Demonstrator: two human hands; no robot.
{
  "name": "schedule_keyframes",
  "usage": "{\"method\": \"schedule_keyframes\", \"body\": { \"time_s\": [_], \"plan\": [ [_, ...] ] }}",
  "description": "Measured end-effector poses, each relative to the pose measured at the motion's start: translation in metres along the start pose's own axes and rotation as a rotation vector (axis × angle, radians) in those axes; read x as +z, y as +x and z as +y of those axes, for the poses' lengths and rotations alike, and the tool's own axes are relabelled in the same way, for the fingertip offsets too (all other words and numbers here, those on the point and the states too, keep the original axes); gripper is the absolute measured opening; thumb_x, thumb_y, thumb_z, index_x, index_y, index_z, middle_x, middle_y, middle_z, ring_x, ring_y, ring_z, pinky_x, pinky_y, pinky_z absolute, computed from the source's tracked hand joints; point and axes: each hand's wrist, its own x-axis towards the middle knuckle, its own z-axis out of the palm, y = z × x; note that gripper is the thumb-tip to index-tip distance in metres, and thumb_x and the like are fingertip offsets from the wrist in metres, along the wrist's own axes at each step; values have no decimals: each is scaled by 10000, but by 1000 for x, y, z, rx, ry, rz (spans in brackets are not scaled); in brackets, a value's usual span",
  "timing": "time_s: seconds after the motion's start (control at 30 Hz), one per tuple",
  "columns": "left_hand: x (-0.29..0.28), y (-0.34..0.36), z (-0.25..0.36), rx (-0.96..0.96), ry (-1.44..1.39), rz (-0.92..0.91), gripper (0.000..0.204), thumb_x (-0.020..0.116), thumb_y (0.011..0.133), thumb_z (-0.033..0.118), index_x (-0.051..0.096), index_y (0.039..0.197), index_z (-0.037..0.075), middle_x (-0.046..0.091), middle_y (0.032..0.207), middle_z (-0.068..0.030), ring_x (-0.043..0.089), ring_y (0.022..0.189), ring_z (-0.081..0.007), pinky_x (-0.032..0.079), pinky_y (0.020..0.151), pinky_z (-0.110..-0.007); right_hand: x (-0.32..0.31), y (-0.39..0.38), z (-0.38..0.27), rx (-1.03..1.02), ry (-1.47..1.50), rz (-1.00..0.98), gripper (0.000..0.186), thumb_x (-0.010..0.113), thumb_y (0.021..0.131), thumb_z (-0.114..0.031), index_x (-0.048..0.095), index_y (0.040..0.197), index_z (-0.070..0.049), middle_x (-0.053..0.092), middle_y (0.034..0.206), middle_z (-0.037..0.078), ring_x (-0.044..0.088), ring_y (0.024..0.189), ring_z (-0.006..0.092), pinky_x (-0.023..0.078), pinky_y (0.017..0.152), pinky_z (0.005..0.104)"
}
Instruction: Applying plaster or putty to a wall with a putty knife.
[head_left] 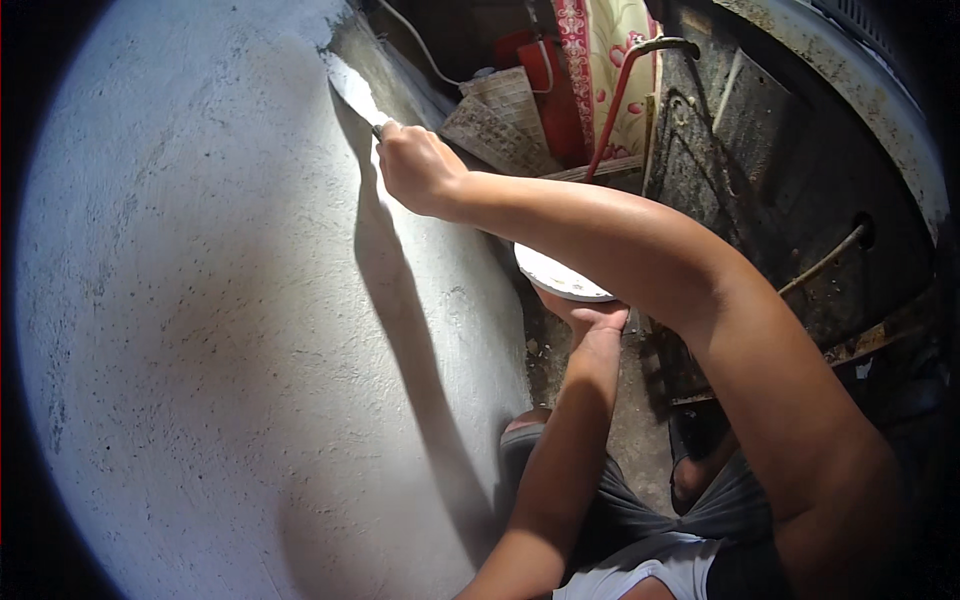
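My right hand (pixel 420 168) is closed around the dark handle of a putty knife (pixel 354 92). The pale blade lies against the white plastered wall (pixel 300 340), close to the wall's far edge. Lower down, my left hand (pixel 590 312) holds up a shallow round white dish (pixel 565 278) from below. White material coats the dish, whose far side is hidden under my right forearm. Most of my left fingers are out of sight beneath it.
Behind the arms stand a red bent metal bar (pixel 615 105), a floral-patterned sheet (pixel 618 60) and a dirty pale slab (pixel 505 110). A large dark round-edged object (pixel 800 170) fills the right side. My feet rest on the rough floor (pixel 640 440).
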Motion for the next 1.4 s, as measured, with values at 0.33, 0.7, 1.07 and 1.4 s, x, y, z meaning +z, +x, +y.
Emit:
{"method": "schedule_keyframes", "body": {
  "time_s": [0.33,0.7,1.07,1.4],
  "plan": [
    [-22,19,-2,30,7,-93,853,366,917,752,487,1490,132,501,1513,-94,473,1387,-348,376,1142,-591,-52,34,14,-23,-18,181,255,554,871,-137,714,805,51,678,839,307,727,867,441,595,761,465],
    [-4,5,6,-44,39,13,904,437,840,830,465,1510,223,477,1531,-33,466,1391,-300,391,1129,-551,-10,-3,14,-175,-60,-18,226,541,983,-120,592,987,100,672,811,322,696,812,480,557,723,540],
    [-8,8,-3,6,-12,-78,851,407,875,776,514,1472,178,516,1500,-61,477,1379,-332,371,1152,-548,-43,45,-5,-7,-168,24,277,524,916,-133,723,871,54,702,931,326,738,940,419,599,785,505],
    [-4,10,5,5,-64,-166,737,326,979,689,514,1435,142,570,1408,-67,541,1312,-318,424,1113,-511,-24,-11,76,-446,-218,-36,238,585,977,-125,574,1150,38,688,881,272,700,828,438,560,708,520]
  ]
}}
